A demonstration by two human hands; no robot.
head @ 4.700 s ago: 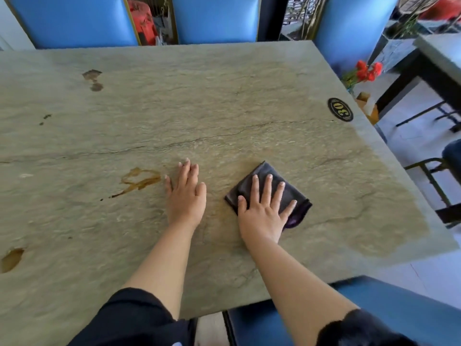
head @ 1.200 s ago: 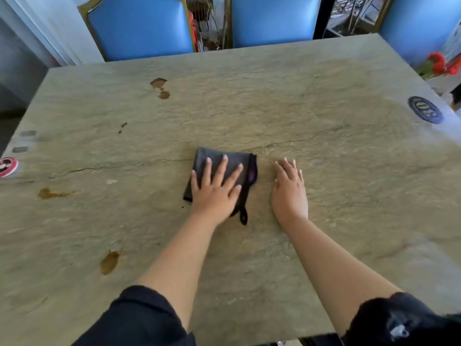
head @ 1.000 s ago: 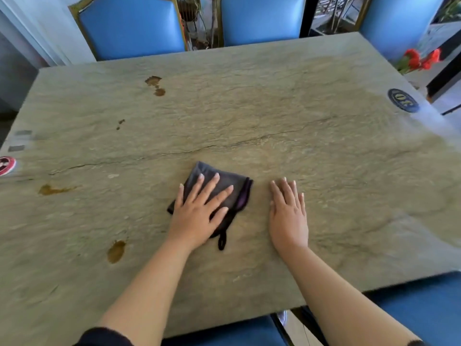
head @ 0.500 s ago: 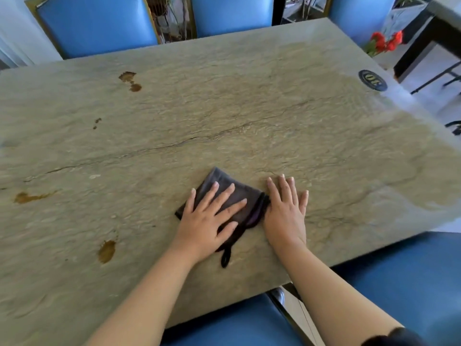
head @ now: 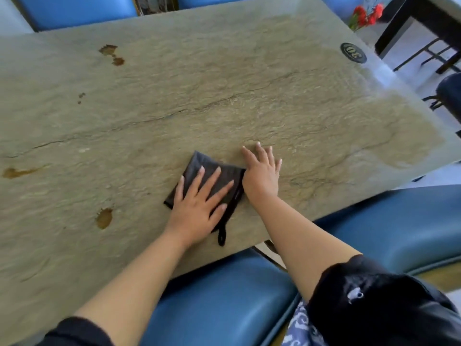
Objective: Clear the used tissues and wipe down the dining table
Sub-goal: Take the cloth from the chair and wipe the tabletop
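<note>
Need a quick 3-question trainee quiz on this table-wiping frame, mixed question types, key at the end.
1. True or false: the left hand lies flat, fingers spread, on the dark cloth.
2. Which is the right hand doing? A) lifting the cloth B) lying flat on the table beside the cloth C) holding a tissue
3. How many separate brown stain patches, such as the stain nearest the left hand, are visible on the table left of the cloth?

Key: 1 true; 2 B; 3 four
</note>
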